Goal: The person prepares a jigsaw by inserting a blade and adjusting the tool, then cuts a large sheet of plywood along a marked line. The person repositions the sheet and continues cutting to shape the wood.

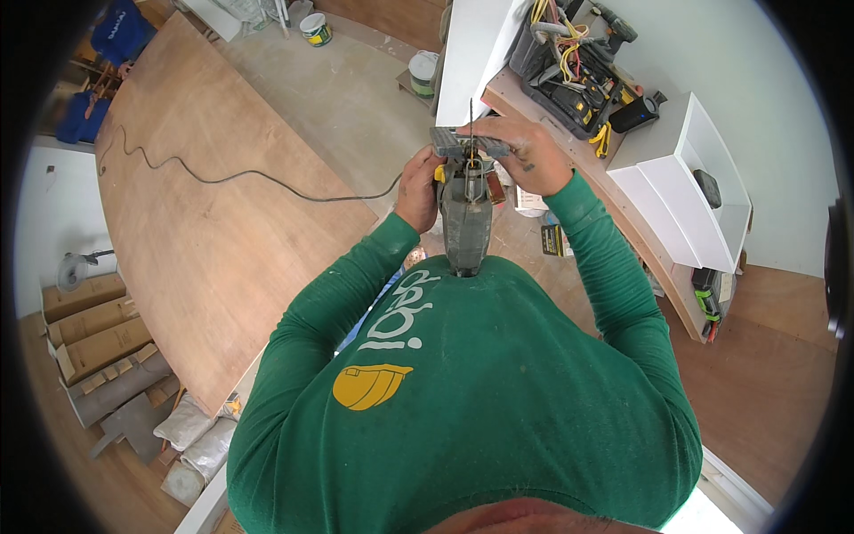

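A dark grey jigsaw [465,214] points away from me, base plate [443,142] uppermost, its rear end against my stomach. A thin upright piece [471,114], apparently the blade, sticks out past the plate. My left hand [416,187] grips the tool's left side beside a small yellow part, some fingers hidden behind it. My right hand [529,156] holds the right side of the base plate, fingers bent over it close to the blade. A black cord [267,185] runs from the tool's left across a large plywood sheet [222,267].
Two people in blue [122,34] [82,116] are at the upper left. A ledge [676,303] on the right holds a tool case [569,84] and white box shelf [656,191]. Buckets [316,31] [422,73] stand on the floor ahead; cardboard boxes [93,329] lie lower left.
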Available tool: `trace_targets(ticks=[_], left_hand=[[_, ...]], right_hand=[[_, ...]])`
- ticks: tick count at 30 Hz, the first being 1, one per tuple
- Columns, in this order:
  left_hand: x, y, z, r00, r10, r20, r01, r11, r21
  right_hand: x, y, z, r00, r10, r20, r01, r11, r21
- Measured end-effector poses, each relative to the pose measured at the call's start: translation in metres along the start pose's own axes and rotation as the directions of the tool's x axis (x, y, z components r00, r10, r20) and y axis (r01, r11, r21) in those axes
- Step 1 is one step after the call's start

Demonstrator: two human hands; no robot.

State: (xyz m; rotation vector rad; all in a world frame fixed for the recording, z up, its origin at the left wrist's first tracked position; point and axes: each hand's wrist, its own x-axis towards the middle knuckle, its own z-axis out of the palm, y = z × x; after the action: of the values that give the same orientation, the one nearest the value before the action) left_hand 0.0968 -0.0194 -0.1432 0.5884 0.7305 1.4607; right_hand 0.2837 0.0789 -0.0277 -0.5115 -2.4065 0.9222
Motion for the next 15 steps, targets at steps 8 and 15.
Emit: trace_targets(ticks=[8, 15], left_hand=[[-0.0005, 0.002, 0.0034, 1.0, -0.019, -0.017, 0.018, 0.999, -0.031], [0.0007, 0.0009, 0.0044, 0.999, -0.042, -0.017, 0.04, 0.996, -0.073]], right_hand=[[0.003, -0.0011, -0.0039, 1.0, -0.007, 0.02, 0.007, 1.0, -0.008], [0.0004, 0.0009, -0.0046, 0.999, -0.023, 0.023, 0.023, 1.0, -0.014]])
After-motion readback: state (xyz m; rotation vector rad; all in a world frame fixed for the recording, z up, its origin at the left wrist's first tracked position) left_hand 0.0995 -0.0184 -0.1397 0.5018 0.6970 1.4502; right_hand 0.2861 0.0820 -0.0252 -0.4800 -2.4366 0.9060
